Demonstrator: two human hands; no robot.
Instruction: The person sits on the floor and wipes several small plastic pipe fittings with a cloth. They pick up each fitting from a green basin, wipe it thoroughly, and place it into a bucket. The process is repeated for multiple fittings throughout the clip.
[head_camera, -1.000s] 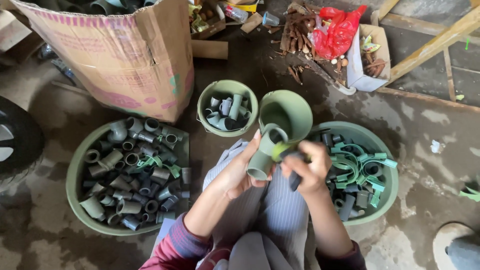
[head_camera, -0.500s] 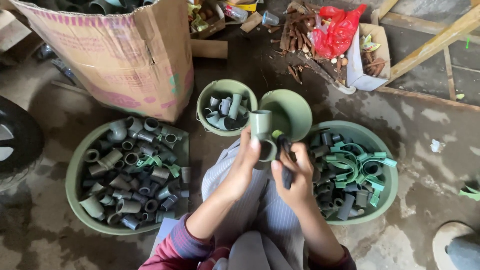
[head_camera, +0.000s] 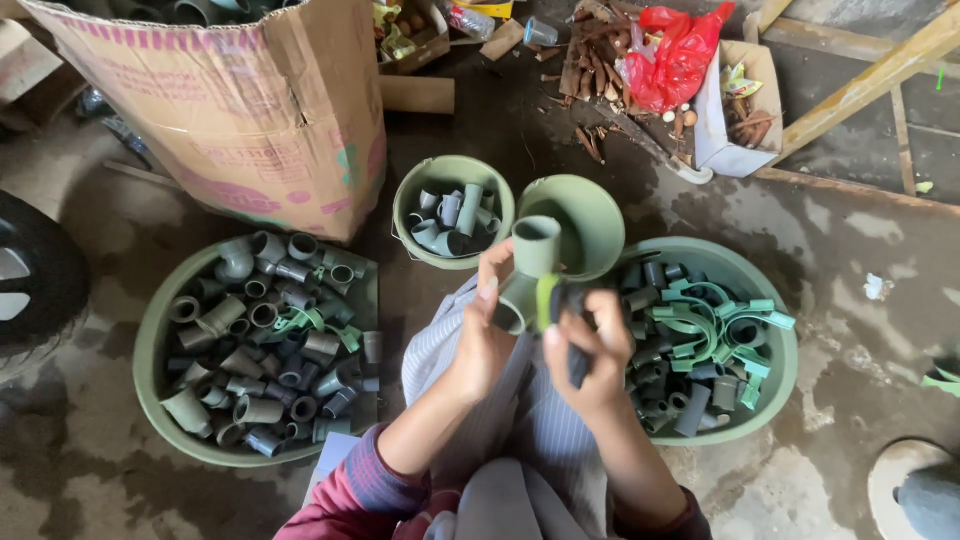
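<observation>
While left hand (head_camera: 482, 345) grips pipe fitting (head_camera: 533, 262), basins (head_camera: 150, 340) flank closely.

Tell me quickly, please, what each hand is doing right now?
Left hand: closed on a grey-green pipe fitting, held upright over the lap.
Right hand: closed around a dark tool pressed against the fitting; what kind of tool cannot be told.

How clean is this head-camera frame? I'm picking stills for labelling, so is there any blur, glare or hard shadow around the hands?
Head view: light is soft and even, with no glare or hard shadows. The left hand and the grey pipe fitting it holds are slightly soft. The right hand covers a dark tool, hard to identify. The left basin of fittings is sharp enough; straight edges near the frame borders bend slightly.
</observation>
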